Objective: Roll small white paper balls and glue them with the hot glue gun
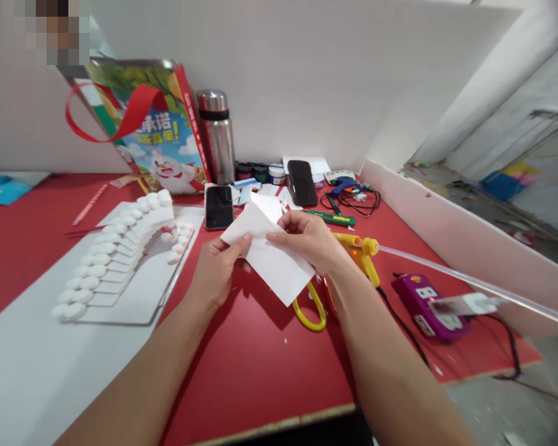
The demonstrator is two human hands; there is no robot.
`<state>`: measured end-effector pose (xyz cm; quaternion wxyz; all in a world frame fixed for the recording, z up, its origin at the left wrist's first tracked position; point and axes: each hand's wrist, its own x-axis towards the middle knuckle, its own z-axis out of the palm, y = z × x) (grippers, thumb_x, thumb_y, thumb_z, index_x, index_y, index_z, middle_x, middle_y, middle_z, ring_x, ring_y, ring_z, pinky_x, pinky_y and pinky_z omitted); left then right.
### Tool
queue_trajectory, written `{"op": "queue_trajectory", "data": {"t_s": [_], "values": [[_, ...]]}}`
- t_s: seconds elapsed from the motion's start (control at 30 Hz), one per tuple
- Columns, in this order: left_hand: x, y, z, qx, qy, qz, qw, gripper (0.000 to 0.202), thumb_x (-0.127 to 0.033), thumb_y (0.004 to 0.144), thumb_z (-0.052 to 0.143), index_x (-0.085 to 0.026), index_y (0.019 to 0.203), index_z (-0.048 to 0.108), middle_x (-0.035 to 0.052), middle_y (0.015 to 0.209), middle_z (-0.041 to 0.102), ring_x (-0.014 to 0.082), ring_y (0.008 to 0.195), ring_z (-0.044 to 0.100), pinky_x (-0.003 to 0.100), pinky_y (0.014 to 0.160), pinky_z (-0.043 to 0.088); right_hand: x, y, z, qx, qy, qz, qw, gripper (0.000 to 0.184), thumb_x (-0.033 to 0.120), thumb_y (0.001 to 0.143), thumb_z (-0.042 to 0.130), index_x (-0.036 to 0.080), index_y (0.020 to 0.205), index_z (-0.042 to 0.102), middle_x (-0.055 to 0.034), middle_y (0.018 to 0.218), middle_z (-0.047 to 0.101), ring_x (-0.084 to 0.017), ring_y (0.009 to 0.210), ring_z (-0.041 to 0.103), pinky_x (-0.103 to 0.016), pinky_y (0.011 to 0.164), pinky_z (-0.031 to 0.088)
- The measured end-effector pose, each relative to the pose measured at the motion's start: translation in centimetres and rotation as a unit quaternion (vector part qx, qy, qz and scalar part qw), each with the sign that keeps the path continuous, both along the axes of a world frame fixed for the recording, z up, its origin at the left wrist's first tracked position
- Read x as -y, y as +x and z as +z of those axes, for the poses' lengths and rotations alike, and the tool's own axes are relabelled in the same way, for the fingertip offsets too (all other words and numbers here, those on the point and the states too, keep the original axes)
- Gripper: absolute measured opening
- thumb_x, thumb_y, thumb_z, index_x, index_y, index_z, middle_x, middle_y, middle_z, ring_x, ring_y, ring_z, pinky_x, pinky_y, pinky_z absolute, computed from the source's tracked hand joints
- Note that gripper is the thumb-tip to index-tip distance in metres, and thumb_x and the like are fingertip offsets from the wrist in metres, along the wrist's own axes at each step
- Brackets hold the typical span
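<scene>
Underneath: red table [260, 371], strewn with tools.
Model: white stepped piece [121, 260] lined with white balls, at the left, looks assembled.
Paper: white sheet [274, 260] held above the table, whole, no cuts visible.
Left hand [216, 272]: pinching the sheet's left corner.
Right hand [309, 238]: pinching its top edge.
Scissors [309, 313]: lying untouched under the sheet.

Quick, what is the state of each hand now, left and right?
Left hand: closed, pinching the left corner of the paper.
Right hand: closed, gripping the same paper at its upper edge.
</scene>
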<state>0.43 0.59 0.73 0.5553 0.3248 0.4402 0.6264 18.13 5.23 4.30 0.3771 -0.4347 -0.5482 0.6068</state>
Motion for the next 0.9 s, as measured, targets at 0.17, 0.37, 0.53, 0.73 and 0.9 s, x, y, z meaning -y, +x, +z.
{"op": "queue_trajectory", "data": {"t_s": [0.17, 0.37, 0.53, 0.73, 0.9], "values": [[-0.4, -1.0, 0.4, -0.021, 0.017, -0.012, 1.0, 0.023, -0.026, 0.07, 0.087, -0.012, 0.083, 0.073, -0.002, 0.053, 0.064, 0.0082, 0.043, 0.054, 0.016, 0.038, 0.039, -0.2, 0.7, -0.1, -0.014, -0.043, 0.041, 0.998, 0.041, 0.031, 0.062, 0.093, 0.02, 0.087, 0.062, 0.0003, 0.073, 0.073, -0.016, 0.059, 0.067, -0.025, 0.052, 0.054], [-0.2, -1.2, 0.4, -0.028, 0.057, -0.022, 0.998, 0.025, -0.025, 0.077, 0.077, -0.013, 0.1, 0.074, -0.0003, 0.058, 0.068, 0.0127, 0.044, 0.061, 0.02, 0.04, 0.043, -0.2, 0.7, -0.2, -0.092, -0.045, 0.071, 0.992, 0.038, 0.031, 0.069, 0.088, 0.019, 0.102, 0.073, -0.0015, 0.08, 0.077, -0.016, 0.065, 0.071, -0.025, 0.058, 0.056], [0.2, -1.2, 0.9, -0.051, 0.106, -0.008, 0.993, 0.015, -0.022, 0.083, 0.069, -0.015, 0.095, 0.075, -0.0005, 0.058, 0.068, 0.0136, 0.043, 0.062, 0.022, 0.042, 0.047, -0.3, 0.5, -0.1, -0.125, -0.032, 0.034, 0.991, 0.02, 0.024, 0.07, 0.076, 0.019, 0.09, 0.076, 0.0006, 0.07, 0.073, -0.012, 0.055, 0.064, -0.021, 0.049, 0.048], [0.2, -1.2, 0.9, -0.046, 0.095, 0.003, 0.994, 0.015, -0.023, 0.084, 0.065, -0.016, 0.094, 0.073, -0.0006, 0.057, 0.067, 0.0144, 0.042, 0.062, 0.024, 0.042, 0.049, 0.1, 0.1, 0.1, -0.09, -0.004, 0.034, 0.995, 0.012, 0.025, 0.071, 0.066, 0.02, 0.08, 0.073, 0.0021, 0.061, 0.066, -0.011, 0.049, 0.055, -0.021, 0.045, 0.039], [-0.1, -1.4, 0.8, -0.028, 0.073, 0.007, 0.997, 0.02, -0.026, 0.081, 0.066, -0.014, 0.096, 0.073, -0.0009, 0.061, 0.066, 0.0142, 0.043, 0.06, 0.025, 0.041, 0.051, 0.5, 0.1, 0.3, -0.018, 0.047, 0.038, 0.998, 0.017, 0.026, 0.074, 0.061, 0.02, 0.081, 0.075, 0.003, 0.057, 0.061, -0.01, 0.047, 0.049, -0.022, 0.045, 0.033]]}}
